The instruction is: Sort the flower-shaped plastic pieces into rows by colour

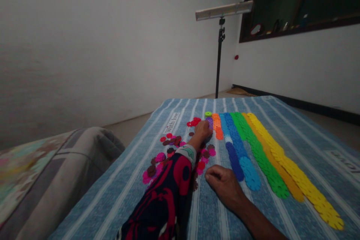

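Note:
My left hand reaches to the far part of the cloth, fingers bent and pressed together at a short row of purple notched plastic discs; its fingertips are partly hidden, so I cannot make out what they hold. My right hand rests nearer on the cloth, curled shut, with nothing visible in it. To its right lie overlapping disc rows: dark blue, light blue, green, orange-yellow and yellow. An orange row is beside the purple discs.
Loose red, pink and brown discs lie scattered around my left forearm. One lime-green disc sits at the far end. The striped blue cloth covers the table. A lamp stand rises behind; draped fabric is at left.

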{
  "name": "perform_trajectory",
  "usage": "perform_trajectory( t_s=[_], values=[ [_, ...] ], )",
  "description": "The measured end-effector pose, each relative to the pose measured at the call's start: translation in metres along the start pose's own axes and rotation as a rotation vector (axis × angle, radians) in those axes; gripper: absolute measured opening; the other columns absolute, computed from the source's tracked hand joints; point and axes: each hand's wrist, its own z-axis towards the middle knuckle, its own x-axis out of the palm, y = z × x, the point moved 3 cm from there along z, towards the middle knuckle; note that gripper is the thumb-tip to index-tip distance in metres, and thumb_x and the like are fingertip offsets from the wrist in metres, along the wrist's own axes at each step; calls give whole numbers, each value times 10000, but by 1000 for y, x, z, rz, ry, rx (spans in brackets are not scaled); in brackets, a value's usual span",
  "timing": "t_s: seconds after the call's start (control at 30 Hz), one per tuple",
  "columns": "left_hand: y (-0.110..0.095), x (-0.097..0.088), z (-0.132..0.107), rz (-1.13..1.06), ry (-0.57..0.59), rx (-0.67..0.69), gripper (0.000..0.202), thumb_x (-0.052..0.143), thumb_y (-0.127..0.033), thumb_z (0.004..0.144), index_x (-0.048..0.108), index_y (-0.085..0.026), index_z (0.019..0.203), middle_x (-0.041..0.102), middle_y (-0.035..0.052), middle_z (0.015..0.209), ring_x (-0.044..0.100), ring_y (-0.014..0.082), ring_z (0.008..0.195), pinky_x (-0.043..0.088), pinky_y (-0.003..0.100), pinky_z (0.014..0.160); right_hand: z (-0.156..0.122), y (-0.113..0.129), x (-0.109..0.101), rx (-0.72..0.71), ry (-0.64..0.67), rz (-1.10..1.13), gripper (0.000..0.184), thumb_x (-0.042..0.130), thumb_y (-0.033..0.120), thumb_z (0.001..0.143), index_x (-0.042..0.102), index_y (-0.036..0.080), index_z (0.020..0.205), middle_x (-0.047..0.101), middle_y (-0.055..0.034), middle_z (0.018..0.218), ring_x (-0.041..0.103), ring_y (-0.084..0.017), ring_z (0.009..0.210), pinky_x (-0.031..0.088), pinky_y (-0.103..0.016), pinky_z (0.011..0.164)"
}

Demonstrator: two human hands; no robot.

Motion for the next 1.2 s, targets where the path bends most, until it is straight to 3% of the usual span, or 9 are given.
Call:
perform_trajectory(
  t_s=[0.5, 0.9, 1.03, 1.2],
  values=[
    [-6, 4, -6, 21, -61, -35, 365, 513, -150, 823, 639, -78, 1158, 667, 218, 1169, 640, 296, 1111, 497, 344, 888, 1, -2, 0, -22, -4, -14, 193, 535, 288, 766, 675, 191, 676, 652, -5, 674, 593, -159, 666, 430, -253, 645],
    [0, 1, -14, 15, -62, 31, 382, 561, -212, 827, 647, -130, 1190, 660, 177, 1178, 629, 271, 1101, 486, 328, 896, 1, 1, -2, -27, 4, -20, 207, 517, 307, 758, 665, 190, 673, 657, -15, 679, 607, -170, 673, 427, -263, 647],
    [16, -16, -23, -7, -80, 123, 343, 581, -218, 816, 679, -146, 1137, 680, 127, 1138, 617, 229, 1074, 462, 291, 914, -1, -2, -4, -10, 15, -17, 243, 520, 364, 759, 673, 186, 695, 668, -27, 703, 615, -186, 695, 433, -277, 658],
    [56, -56, -58, -73, 151, 227, 209, 589, -235, 755, 733, -116, 850, 683, 35, 757, 584, 161, 728, 443, 246, 689, -3, -8, -4, -2, 35, -48, 273, 512, 403, 754, 676, 189, 712, 670, -27, 706, 613, -199, 702, 429, -296, 669]
  ],
)
